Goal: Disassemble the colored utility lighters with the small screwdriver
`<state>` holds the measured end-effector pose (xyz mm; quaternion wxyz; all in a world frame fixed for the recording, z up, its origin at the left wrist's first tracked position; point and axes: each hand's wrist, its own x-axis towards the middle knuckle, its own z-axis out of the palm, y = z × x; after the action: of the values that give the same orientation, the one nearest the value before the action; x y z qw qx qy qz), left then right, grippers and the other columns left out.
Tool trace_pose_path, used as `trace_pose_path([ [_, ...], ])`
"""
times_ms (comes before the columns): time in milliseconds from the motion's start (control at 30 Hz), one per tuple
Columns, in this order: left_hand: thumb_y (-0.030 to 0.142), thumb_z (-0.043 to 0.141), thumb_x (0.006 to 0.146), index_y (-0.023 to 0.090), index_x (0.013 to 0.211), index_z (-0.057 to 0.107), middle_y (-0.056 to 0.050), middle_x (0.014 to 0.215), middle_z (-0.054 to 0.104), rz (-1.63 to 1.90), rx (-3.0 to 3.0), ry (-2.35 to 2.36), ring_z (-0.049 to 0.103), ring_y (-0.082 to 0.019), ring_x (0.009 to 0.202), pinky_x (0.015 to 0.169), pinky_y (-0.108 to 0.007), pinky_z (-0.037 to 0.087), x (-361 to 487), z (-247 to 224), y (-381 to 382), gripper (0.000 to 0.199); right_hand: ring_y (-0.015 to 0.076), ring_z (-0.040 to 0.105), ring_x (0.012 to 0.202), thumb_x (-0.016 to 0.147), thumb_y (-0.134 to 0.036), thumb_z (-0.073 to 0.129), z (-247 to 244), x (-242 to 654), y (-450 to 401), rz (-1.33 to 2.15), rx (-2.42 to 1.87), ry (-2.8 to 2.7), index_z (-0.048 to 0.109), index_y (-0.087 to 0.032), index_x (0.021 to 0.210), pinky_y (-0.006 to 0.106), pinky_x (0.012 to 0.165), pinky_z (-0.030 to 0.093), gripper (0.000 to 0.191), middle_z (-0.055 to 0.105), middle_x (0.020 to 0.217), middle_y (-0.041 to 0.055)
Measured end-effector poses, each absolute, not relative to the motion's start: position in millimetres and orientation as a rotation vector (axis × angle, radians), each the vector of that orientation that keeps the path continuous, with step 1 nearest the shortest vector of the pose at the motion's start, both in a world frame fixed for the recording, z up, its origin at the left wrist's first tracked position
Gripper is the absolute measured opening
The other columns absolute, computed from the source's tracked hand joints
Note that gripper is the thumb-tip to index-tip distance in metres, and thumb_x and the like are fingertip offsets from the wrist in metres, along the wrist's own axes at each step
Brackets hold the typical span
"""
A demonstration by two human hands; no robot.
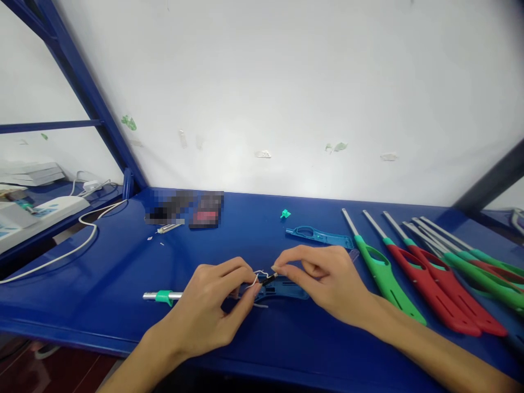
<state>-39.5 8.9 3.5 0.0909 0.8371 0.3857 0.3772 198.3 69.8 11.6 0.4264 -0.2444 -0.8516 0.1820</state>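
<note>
Between my two hands is a small black piezo igniter (269, 280) with a thin white wire (260, 272) looping over it. My left hand (213, 300) is closed, its thumb and forefinger pinching the igniter's left end and the wire. With thumb and forefinger together, my right hand (327, 273) grips the igniter's other end. Beneath the fingertips lies an opened blue lighter shell half (292, 289), partly hidden. A metal lighter tube (150, 296) with a green collar (164, 296) sticks out left of my left hand. The second blue shell half (323, 236) lies behind my right hand.
Several green and red long lighters (380, 278) lie on the right of the blue table (102, 273). A small green plastic part (285, 213) sits near the wall. Blurred items (207, 210) lie at the back left. A white cable (92, 232) crosses the left side.
</note>
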Motion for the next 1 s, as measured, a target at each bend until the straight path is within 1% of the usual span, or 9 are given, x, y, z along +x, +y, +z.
trace_pose_path([
  [67,0.014,0.057,0.105,0.018,0.095,0.069,0.0,0.087,0.067,1.125,2.495,1.139,0.057,-0.008,0.06,0.055,-0.024,0.041,-39.4,3.4,9.1,0.016,0.0085,0.033,0.044,0.105,-0.036,0.068,10.4,197.6,69.7,0.471,-0.631,-2.141,0.08,-0.021,0.099,0.023,0.045,0.028,0.02,0.042,0.05,-0.0106],
  [133,0.014,0.057,0.105,0.019,0.096,0.069,0.0,0.088,0.067,1.122,2.506,1.135,0.057,-0.008,0.06,0.055,-0.024,0.042,-39.2,3.3,9.0,0.016,0.0088,0.028,0.045,0.104,-0.04,0.071,8.2,196.2,68.5,0.488,-0.631,-2.166,0.081,-0.022,0.106,0.023,0.045,0.026,0.02,0.036,0.051,-0.0116],
  [200,0.014,0.056,0.105,0.019,0.097,0.069,0.001,0.088,0.068,1.11,2.519,1.134,0.057,-0.008,0.06,0.056,-0.024,0.042,-39.1,2.9,8.8,0.016,0.0089,0.026,0.045,0.103,-0.042,0.071,5.7,194.6,66.9,0.495,-0.625,-2.189,0.081,-0.023,0.11,0.024,0.045,0.025,0.022,0.039,0.052,-0.0115],
  [300,0.013,0.057,0.105,0.02,0.1,0.069,0.001,0.091,0.069,1.093,2.551,1.128,0.059,-0.008,0.063,0.058,-0.025,0.043,-39.0,2.2,8.7,0.014,0.0086,0.026,0.044,0.106,-0.04,0.067,3.0,193.3,65.5,0.496,-0.62,-2.208,0.082,-0.022,0.102,0.024,0.046,0.026,0.023,0.049,0.052,-0.0099],
  [433,0.013,0.057,0.104,0.02,0.103,0.068,0.001,0.093,0.07,1.106,2.591,1.12,0.059,-0.009,0.065,0.059,-0.026,0.042,-39.9,1.7,8.4,0.013,0.0073,0.033,0.045,0.107,-0.035,0.065,2.8,193.4,65.5,0.499,-0.623,-2.218,0.08,-0.021,0.094,0.023,0.048,0.029,0.024,0.066,0.062,-0.0064],
  [633,0.012,0.057,0.104,0.02,0.105,0.068,0.0,0.095,0.071,1.119,2.618,1.123,0.062,-0.01,0.067,0.059,-0.026,0.043,-39.9,3.2,7.8,0.013,0.0075,0.042,0.046,0.104,-0.032,0.072,4.8,194.2,64.6,0.51,-0.6,-2.247,0.08,-0.025,0.112,0.022,0.046,0.031,0.014,0.071,0.064,-0.0083],
  [733,0.012,0.057,0.103,0.02,0.105,0.068,0.0,0.094,0.071,1.114,2.629,1.117,0.062,-0.01,0.067,0.059,-0.025,0.044,-38.8,3.6,7.8,0.013,0.0066,0.053,0.049,0.104,-0.027,0.071,3.0,194.6,64.9,0.485,-0.507,-2.24,0.079,-0.023,0.113,0.02,0.048,0.038,0.013,0.078,0.073,-0.0062],
  [867,0.012,0.057,0.103,0.02,0.106,0.069,-0.001,0.094,0.071,1.128,2.635,1.111,0.063,-0.01,0.067,0.059,-0.025,0.044,-37.2,4.1,7.9,0.015,0.009,0.071,0.06,0.108,-0.028,0.066,-0.5,194.7,67.7,0.428,-0.421,-2.227,0.079,-0.021,0.113,0.019,0.06,0.05,0.016,0.085,0.086,-0.0018],
  [1000,0.011,0.057,0.103,0.02,0.107,0.069,-0.001,0.095,0.072,1.138,2.633,1.109,0.064,-0.011,0.068,0.06,-0.025,0.045,-36.2,5.5,6.8,0.015,0.0117,0.078,0.069,0.11,-0.027,0.062,-2.0,194.6,70.7,0.397,-0.4,-2.225,0.078,-0.022,0.109,0.02,0.067,0.054,0.017,0.086,0.09,-0.0008],
])
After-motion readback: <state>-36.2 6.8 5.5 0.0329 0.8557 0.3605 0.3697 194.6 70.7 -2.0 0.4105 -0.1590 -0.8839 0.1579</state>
